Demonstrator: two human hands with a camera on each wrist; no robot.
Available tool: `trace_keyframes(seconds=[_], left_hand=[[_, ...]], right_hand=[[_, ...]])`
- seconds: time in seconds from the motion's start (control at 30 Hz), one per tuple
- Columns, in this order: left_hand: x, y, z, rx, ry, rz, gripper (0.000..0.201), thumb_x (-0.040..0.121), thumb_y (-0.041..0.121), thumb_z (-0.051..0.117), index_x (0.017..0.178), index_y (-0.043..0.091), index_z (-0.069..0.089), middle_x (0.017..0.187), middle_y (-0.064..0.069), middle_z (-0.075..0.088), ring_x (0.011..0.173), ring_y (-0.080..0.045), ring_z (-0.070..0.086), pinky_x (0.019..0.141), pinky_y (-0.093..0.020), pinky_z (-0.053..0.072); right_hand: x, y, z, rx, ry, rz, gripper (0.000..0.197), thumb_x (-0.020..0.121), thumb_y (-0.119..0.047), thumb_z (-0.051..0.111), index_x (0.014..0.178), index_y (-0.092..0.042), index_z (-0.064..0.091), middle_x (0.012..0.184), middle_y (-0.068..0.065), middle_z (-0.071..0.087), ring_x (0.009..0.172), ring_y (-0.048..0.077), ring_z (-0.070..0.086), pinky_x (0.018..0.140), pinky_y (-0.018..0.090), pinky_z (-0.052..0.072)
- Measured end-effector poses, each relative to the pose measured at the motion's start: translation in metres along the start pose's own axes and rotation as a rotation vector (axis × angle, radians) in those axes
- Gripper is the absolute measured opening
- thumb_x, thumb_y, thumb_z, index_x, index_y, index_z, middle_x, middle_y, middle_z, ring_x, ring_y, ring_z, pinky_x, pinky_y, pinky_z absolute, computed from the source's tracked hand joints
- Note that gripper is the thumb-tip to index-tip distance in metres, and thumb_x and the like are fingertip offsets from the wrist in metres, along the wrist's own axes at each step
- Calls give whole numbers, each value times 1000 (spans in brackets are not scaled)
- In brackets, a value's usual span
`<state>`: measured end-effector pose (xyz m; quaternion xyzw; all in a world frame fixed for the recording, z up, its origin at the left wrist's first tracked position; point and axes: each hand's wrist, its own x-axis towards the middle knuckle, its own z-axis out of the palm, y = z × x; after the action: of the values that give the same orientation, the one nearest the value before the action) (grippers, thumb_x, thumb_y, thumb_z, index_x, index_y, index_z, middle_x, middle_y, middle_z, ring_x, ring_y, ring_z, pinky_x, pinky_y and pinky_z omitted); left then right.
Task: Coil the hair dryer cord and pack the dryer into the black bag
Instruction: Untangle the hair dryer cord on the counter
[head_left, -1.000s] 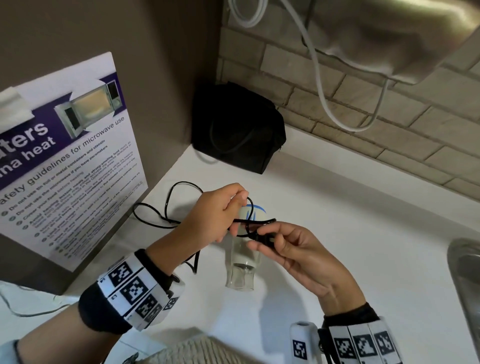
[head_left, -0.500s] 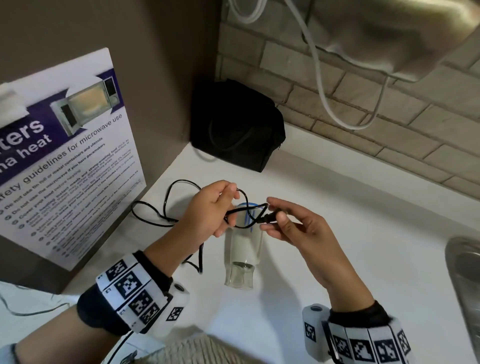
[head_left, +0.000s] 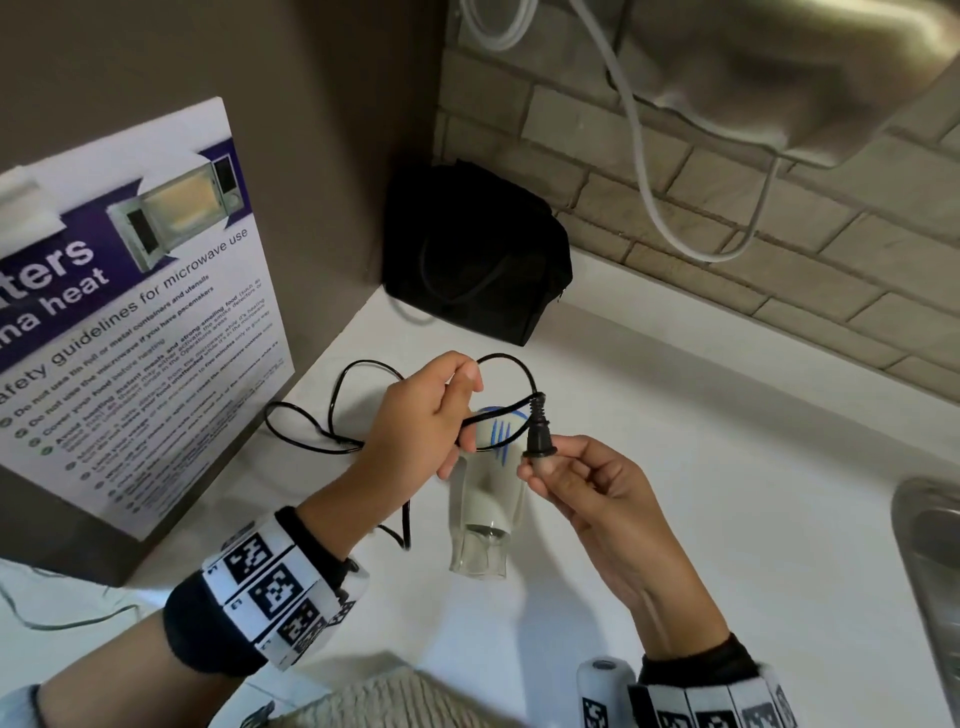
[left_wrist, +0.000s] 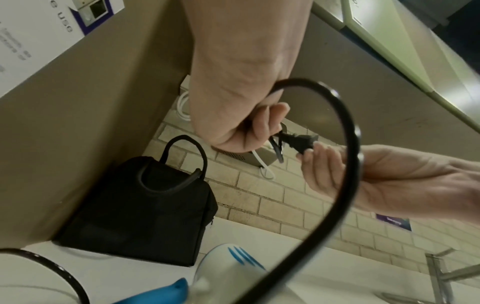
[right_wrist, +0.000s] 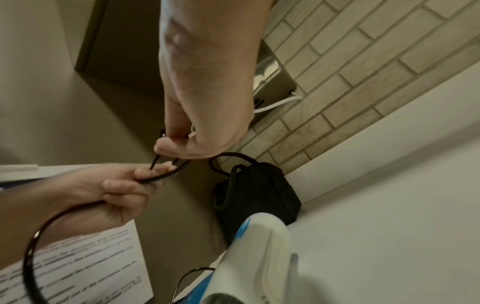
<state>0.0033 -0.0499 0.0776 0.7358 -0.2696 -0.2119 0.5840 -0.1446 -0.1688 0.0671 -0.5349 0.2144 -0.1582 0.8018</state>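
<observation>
We have the hair dryer (head_left: 485, 499) lying on the white tabletop (head_left: 727, 467), nozzle toward us, and we take it as our landmark. Just above its rear end our left hand (head_left: 421, 421) is curled around a stretch of the black cord (head_left: 511, 364), while our right hand (head_left: 582, 483), just right of the dryer's body, pinches the plug (head_left: 537, 434) between thumb and fingertips. One small loop of cord arches between the two hands over the back of the dryer; the rest trails in loose bends on the tabletop left of the dryer, toward the microwave poster (head_left: 130, 312). The black bag (head_left: 475, 254) stands beyond the dryer in the corner, against the brick wall; we cannot tell from here whether its top is open. We judge the coiling as barely begun, with only one loop gathered. The slack left of the dryer crosses over itself, so pulling it in quickly could tighten a crossing into a kink or knot. Because the cord is fixed to the dryer, a hard tug could drag or spin the dryer across the smooth tabletop, possibly toward the metal sink (head_left: 930, 561) at its right. If the left hand's hold loosens as loops pile up, the springy cord may spill open again.
</observation>
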Motion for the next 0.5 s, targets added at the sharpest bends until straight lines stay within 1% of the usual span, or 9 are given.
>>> trace_keyframes(seconds=[0.07,0.1,0.13,0.2,0.27,0.33,0.4,0.47,0.5], left_hand=[[-3,1,5,16,-39,13,24,100,25,38,84,17,54,46,-1,51,32,-17,37,35,-20,34],[-4,1,6,21,-60,13,25,100,25,38,83,17,55,45,1,51,32,-18,37,35,-20,34],[-4,1,7,25,-77,12,26,101,26,38,83,18,55,45,2,50,31,-17,37,35,-21,34],[-4,0,4,31,-103,16,26,101,25,38,84,17,55,43,3,49,30,-15,36,36,-20,33],[-3,0,-1,33,-144,29,26,100,23,38,85,16,56,43,3,47,30,-15,34,36,-18,32],[-2,1,-3,46,-197,36,26,101,24,38,85,17,58,45,2,46,30,-15,35,36,-17,32],[-2,1,-5,78,-251,35,26,101,26,39,88,17,59,47,1,47,31,-15,35,36,-17,32],[-2,0,-6,113,-307,19,26,100,27,39,91,18,61,47,2,47,31,-15,35,36,-18,32],[-2,-1,-7,129,-332,8,25,100,29,40,92,19,62,47,3,47,31,-14,36,36,-18,33]], right_hand=[[1,3,6,-39,-8,-10,24,67,-22,81,87,-12,72,86,15,73,84,24,72,75,24,55],[2,2,9,-49,0,-9,12,72,-14,76,83,-14,71,84,13,73,82,25,72,74,24,56],[4,3,10,-81,15,-11,11,77,-5,70,83,-14,68,80,10,73,79,25,73,71,24,56],[7,0,11,-144,27,11,21,82,6,63,95,-10,60,70,4,71,73,24,73,69,25,57],[10,-2,11,-219,16,24,34,82,3,65,111,-12,54,62,-1,65,67,22,70,66,25,56],[12,-2,12,-320,-13,17,40,83,0,68,117,-19,57,58,-4,56,62,17,61,64,22,51],[13,-1,14,-410,-34,-2,38,85,-3,66,114,-27,63,66,-3,50,66,14,49,67,19,45],[15,1,17,-457,-56,21,35,86,-6,63,110,-31,65,80,-3,57,75,13,47,73,22,43],[16,1,20,-426,-60,62,34,85,-3,60,108,-28,65,84,-3,60,78,13,48,74,25,43]])
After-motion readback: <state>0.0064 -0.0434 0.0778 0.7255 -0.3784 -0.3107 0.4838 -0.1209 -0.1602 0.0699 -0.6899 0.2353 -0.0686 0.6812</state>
